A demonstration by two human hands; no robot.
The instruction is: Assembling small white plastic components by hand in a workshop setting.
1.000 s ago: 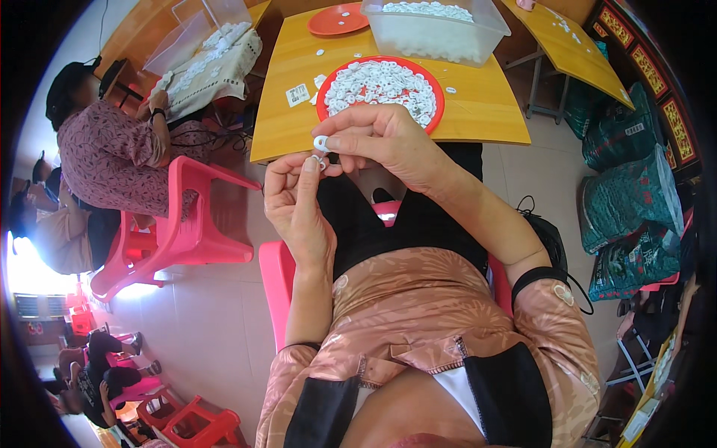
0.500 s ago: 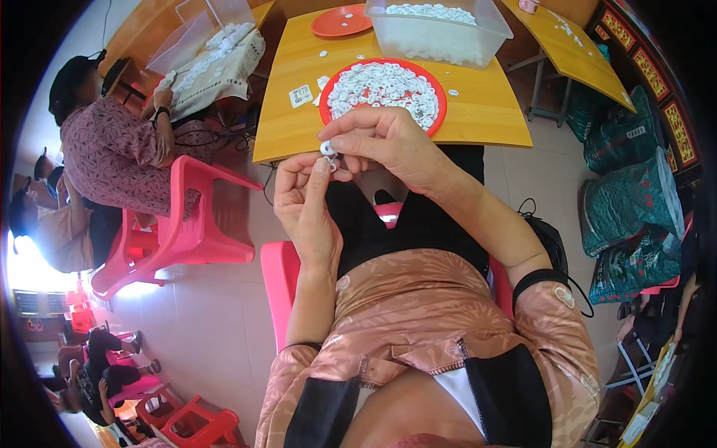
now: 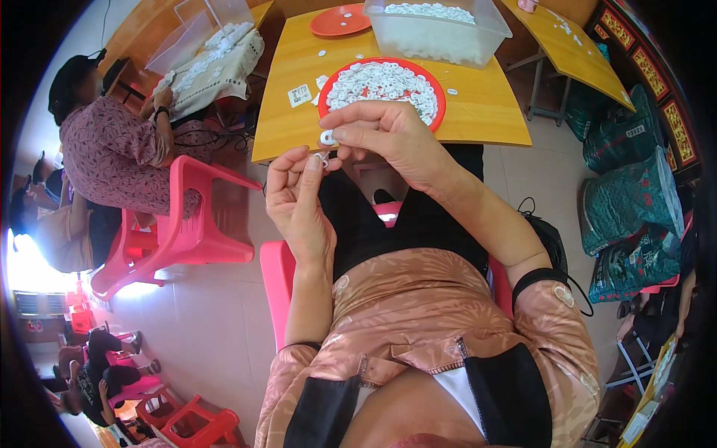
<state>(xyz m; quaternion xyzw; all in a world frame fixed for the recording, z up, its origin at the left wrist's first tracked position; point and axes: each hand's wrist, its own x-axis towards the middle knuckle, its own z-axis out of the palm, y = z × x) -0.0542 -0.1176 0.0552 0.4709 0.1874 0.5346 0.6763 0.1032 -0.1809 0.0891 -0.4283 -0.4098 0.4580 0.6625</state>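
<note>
Pinched between the thumb and fingers of my right hand (image 3: 394, 142) is a small white oval plastic piece (image 3: 326, 137) with a dark hole in it. Lower and to the left, my left hand (image 3: 302, 198) closes its thumb and forefinger on a small white ring-like piece (image 3: 323, 158), partly covered by the fingertips. The two pieces look slightly apart. Both hands are held over my lap at the table's near edge. Just beyond them, a round red tray (image 3: 441, 104) holds a heap of similar white pieces; my right hand hides part of its near rim.
On the yellow table (image 3: 287, 60) stand a clear plastic bin (image 3: 448, 46) of white pieces and an orange plate (image 3: 328, 27). A printed card (image 3: 299, 95) lies left of the tray. Another person (image 3: 112, 142) sits at left by a pink chair (image 3: 190, 216); green bags (image 3: 627, 201) pile at right.
The hands have drawn apart: my left has shifted a little left, my right slightly up. The two white pieces, close together before, now show a gap.
</note>
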